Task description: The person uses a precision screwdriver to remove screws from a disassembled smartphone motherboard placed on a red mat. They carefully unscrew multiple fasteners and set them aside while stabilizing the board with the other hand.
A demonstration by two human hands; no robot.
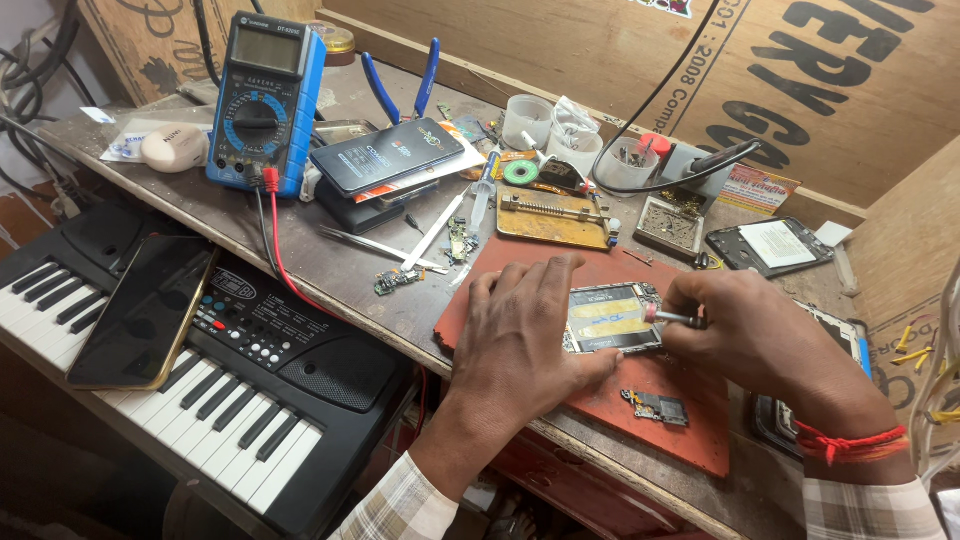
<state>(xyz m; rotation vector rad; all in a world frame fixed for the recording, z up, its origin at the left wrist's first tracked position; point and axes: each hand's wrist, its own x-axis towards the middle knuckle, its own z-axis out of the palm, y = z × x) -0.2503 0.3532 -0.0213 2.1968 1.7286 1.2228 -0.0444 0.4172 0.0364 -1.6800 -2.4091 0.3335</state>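
Cluttered and scuffed, the tabletop [330,275] carries an electronic keyboard [200,370] and blue multimeter [262,100] at left. On a red mat [610,400], the left hand [525,335] presses flat on an opened phone [612,318], while the right hand [750,335] pinches a small screwdriver [675,318] against it. A loose circuit board [655,406] lies just below.

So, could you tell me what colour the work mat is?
Red mat, head view.

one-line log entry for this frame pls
left hand: steadies opened phone | right hand: screwdriver tip on phone | base: red mat | loose board nearby
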